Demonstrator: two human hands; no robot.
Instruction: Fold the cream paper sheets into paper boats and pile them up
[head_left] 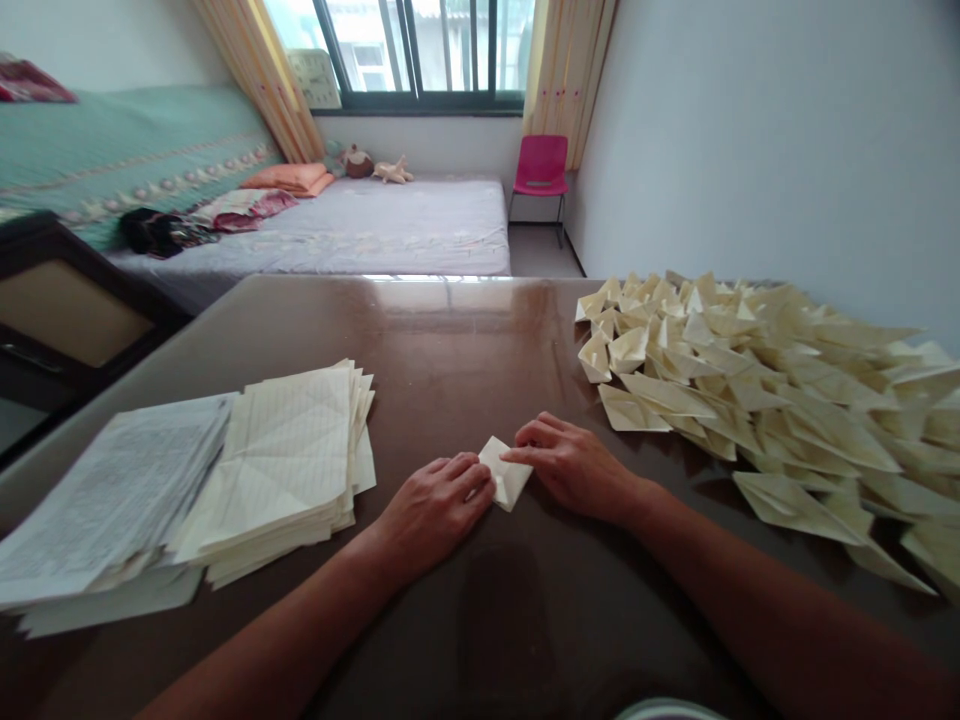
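Note:
A small square of folded cream paper (504, 474) lies on the brown table in front of me, with creases and flaps showing. My left hand (442, 500) is closed over its left corner, fingers together, the thumb partly hidden. From the other side, my right hand (574, 462) holds the right edge: its index finger reaches onto the paper and the other fingers curl in. To the right spreads a large heap of folded paper boats (750, 370). On the left sits a stack of creased, lined sheets (289, 450).
Beside the lined sheets is a stack of printed pages (120, 490). The glossy table (450, 340) reaches toward a bed (420, 225) and a pink chair (543, 165). A dark cabinet (67, 310) stands at left. A pale rim (667, 710) shows at the bottom edge.

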